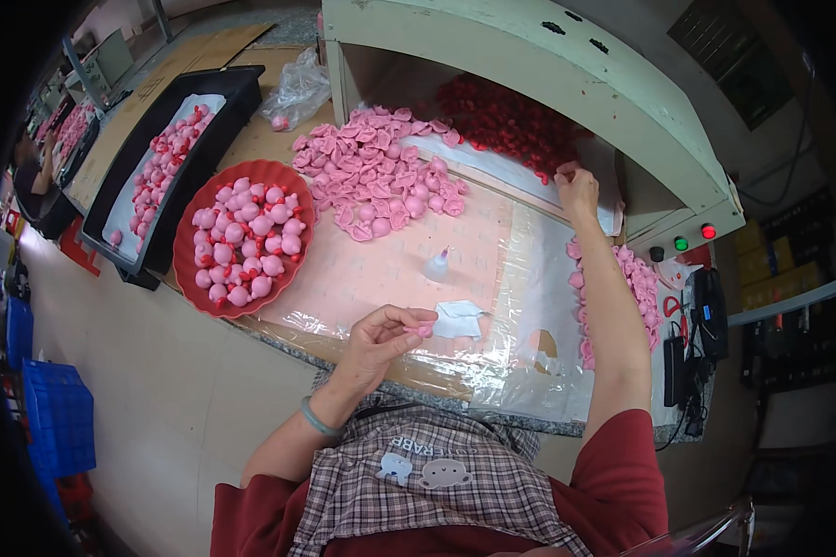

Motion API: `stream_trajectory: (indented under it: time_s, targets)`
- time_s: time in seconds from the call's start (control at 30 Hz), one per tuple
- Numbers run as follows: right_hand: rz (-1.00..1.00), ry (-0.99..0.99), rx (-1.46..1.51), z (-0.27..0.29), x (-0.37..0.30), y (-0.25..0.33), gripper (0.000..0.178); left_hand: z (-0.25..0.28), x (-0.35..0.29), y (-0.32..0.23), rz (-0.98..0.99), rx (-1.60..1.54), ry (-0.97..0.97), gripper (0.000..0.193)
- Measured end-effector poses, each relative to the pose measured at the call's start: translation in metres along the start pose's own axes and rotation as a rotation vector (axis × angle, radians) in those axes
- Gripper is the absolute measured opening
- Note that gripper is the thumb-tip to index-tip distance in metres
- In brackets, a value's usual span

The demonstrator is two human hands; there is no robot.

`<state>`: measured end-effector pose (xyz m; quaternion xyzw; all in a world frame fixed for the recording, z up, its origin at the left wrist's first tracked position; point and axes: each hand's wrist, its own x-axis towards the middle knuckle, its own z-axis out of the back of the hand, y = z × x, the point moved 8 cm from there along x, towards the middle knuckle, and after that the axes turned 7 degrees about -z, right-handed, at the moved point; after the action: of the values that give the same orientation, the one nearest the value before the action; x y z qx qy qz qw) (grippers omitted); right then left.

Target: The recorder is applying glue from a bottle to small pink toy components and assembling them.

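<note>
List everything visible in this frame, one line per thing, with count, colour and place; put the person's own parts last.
red basket: one, left on the bench, full of pink pieces with red bits.
black tray: one, far left, white liner, more pink and red pieces.
loose pink pieces: a heap, bench centre, under the hood.
red pieces: a heap, deeper inside the hood.
pink pieces: a smaller heap, right edge.
small bottle: one, clear, mid-bench.
white cloth: one, near the front edge.
plastic bag: one, clear, behind the basket.
blue crates: on the floor, left.
left hand: pinching a pink piece.
right hand: reaching at the red heap; grip unclear.
</note>
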<state>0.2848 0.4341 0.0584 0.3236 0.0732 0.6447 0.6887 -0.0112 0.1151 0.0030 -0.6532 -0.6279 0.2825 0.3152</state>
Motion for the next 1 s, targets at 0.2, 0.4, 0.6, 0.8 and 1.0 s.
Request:
stream_trajectory:
  time_s: [0.2, 0.4, 0.6, 0.8, 1.0]
  targets:
    - [-0.042, 0.019, -0.118, -0.017, -0.008, -0.001, 0.023, -0.01, -0.004, 0.007, 0.034, 0.056, 0.047, 0.013]
    - [0.095, 0.009, -0.159, -0.022, -0.024, 0.025, 0.021, -0.011, -0.003, 0.011, 0.035, 0.077, 0.078, 0.014]
    - [0.035, 0.24, 0.339, -0.002, -0.072, 0.04, 0.013, -0.004, -0.003, 0.013, 0.002, 0.065, 0.078, 0.015]
    - [0.028, 0.5, 0.758, 0.036, -0.168, 0.085, 0.014, -0.01, -0.005, 0.008, -0.019, 0.084, 0.045, 0.018]
    - [-0.177, 0.763, 0.947, 0.044, -0.247, 0.095, 0.02, -0.025, -0.011, 0.0, -0.042, 0.133, 0.096, 0.028]
